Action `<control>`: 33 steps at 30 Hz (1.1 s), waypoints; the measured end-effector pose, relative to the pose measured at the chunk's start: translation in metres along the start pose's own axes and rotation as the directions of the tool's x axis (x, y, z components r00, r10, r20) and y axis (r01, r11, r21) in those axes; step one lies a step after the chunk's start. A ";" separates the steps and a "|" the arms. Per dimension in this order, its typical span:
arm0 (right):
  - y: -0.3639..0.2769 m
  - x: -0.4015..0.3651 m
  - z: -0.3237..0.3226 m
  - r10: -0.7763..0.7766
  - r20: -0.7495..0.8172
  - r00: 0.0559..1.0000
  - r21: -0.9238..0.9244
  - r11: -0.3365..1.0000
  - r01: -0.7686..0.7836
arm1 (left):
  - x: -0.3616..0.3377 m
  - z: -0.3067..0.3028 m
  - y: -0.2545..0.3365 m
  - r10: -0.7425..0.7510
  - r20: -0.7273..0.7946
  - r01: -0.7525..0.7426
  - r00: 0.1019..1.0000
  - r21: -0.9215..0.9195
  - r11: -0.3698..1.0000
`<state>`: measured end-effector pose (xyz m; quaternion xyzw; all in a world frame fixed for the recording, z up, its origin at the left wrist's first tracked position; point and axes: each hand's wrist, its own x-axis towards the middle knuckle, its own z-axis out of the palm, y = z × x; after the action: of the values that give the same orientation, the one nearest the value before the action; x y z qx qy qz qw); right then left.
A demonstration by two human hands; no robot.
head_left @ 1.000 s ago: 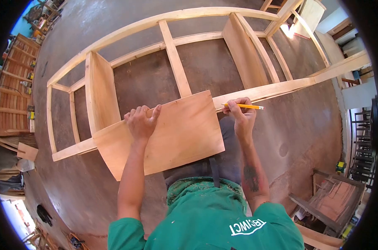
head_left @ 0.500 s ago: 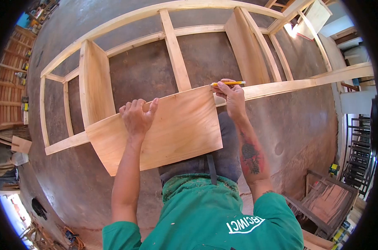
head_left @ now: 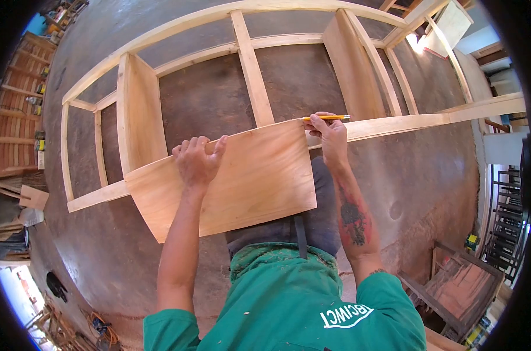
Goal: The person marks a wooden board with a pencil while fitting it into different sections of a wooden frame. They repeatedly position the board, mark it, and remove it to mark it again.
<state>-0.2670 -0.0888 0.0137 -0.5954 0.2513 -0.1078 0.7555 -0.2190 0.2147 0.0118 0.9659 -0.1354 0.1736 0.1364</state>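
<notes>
A rectangular plywood panel [head_left: 253,181] leans in front of my body, its top edge against the near rail of a wooden frame [head_left: 388,127]. My left hand [head_left: 198,161] grips the panel's top edge left of its middle, fingers over the far side and thumb along the edge. At the panel's top right corner, my right hand [head_left: 332,137] pinches a yellow pencil [head_left: 334,117]. The pencil lies nearly level, one end by the corner and the other pointing right. Its tip is too small to make out.
The frame has upright plywood dividers [head_left: 143,111] and a central crosspiece [head_left: 251,70]. Slatted wood [head_left: 21,105] stands at far left. A worn wooden frame piece [head_left: 452,286] lies at lower right, and dark stacked furniture [head_left: 505,210] stands at the right edge.
The whole view has shifted slightly, so the frame, panel and hands appear a little further right. Both hands keep their holds on the panel and the pencil.
</notes>
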 end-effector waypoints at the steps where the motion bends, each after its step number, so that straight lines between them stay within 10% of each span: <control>1: 0.002 0.001 -0.001 -0.001 0.003 1.000 0.002 1.000 0.001 | 0.000 0.000 0.000 0.000 0.008 0.000 1.000 -0.004 1.000; 20: 0.026 -0.061 -0.051 0.041 -0.125 0.991 0.085 0.996 -0.030 | -0.002 0.002 0.000 -0.005 -0.001 0.005 1.000 -0.019 1.000; 29: 0.033 -0.045 0.040 -0.453 -0.282 0.846 0.052 0.873 0.485 | -0.001 -0.002 0.002 -0.026 0.023 0.026 0.999 0.006 1.000; 33: 0.044 -0.046 0.043 -0.285 -0.477 0.832 0.167 0.899 0.404 | -0.002 -0.001 0.000 -0.015 0.025 0.015 1.000 0.002 1.000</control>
<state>-0.2900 -0.0194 -0.0096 -0.4864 0.2866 -0.4072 0.7180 -0.2215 0.2154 0.0121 0.9691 -0.1298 0.1605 0.1350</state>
